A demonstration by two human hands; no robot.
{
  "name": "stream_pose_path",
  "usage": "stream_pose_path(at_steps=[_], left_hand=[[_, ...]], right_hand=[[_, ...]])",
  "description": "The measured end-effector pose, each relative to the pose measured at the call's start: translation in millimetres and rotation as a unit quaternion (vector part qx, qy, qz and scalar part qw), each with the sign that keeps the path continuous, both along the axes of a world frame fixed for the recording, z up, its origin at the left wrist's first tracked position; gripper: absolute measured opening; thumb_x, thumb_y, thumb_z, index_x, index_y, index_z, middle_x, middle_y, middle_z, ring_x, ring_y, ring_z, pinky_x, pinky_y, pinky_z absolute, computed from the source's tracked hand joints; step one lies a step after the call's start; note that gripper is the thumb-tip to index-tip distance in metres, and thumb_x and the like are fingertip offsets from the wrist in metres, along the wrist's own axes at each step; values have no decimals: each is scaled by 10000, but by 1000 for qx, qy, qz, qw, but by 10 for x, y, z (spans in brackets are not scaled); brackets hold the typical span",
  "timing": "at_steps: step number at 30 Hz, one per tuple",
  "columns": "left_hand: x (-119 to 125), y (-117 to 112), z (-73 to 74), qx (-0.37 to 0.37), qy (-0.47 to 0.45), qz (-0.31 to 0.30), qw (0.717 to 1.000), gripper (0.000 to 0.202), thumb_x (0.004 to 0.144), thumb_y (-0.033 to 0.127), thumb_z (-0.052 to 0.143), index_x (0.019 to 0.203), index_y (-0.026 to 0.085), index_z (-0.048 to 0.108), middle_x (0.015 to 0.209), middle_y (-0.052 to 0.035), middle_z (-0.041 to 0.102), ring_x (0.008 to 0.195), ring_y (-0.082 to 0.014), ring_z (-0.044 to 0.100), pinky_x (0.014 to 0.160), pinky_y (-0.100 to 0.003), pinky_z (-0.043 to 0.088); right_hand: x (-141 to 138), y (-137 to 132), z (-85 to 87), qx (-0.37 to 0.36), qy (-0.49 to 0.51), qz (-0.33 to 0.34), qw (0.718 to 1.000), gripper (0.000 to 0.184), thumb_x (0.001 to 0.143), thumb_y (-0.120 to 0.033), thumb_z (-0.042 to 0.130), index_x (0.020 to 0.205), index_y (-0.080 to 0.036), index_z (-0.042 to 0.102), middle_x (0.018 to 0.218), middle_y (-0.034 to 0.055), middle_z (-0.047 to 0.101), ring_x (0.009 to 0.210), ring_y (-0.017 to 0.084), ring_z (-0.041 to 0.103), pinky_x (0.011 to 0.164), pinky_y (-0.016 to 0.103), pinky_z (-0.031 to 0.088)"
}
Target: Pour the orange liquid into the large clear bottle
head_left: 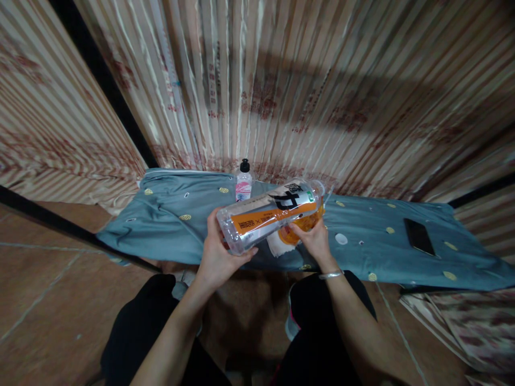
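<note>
In front of me a large clear plastic bottle (269, 212) with a silver and orange label lies tilted, its neck up and to the right. My left hand (221, 249) is wrapped round its base. My right hand (316, 238) is closed on an orange see-through container (289, 236) under the bottle's neck end; the bottle hides much of it, so I cannot tell its exact kind. Something white, like a folded tissue (279, 246), shows below the container. A small white round disc (341, 238), perhaps a cap, lies right of my right hand.
A narrow table with a blue-green cloth (173, 230) spans the view. At its back stands a small clear bottle (243, 185) with a black cap and pink label. A black phone (419, 236) lies at the right. Striped curtains (281, 96) and dark poles (108, 86) surround it.
</note>
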State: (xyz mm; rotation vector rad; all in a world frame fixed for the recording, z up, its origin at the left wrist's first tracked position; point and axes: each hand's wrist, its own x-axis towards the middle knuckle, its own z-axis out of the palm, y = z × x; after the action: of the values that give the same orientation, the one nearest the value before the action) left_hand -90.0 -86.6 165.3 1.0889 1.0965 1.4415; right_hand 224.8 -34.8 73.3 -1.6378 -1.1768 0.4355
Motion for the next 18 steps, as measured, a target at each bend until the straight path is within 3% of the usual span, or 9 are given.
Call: stream_pose_path(at_steps=[18], left_hand=[[-16, -5, -31, 9, -22, -7, 1000, 1176, 411, 271, 1250, 1434, 338, 674, 1440, -78, 883, 1413, -475, 900, 1289, -670, 744]], right_hand=[[-13, 1, 5, 12, -12, -7, 1000, 1125, 636, -969, 1043, 1436, -227, 771, 1449, 269, 941, 1370, 542, 900, 1227, 728, 727]])
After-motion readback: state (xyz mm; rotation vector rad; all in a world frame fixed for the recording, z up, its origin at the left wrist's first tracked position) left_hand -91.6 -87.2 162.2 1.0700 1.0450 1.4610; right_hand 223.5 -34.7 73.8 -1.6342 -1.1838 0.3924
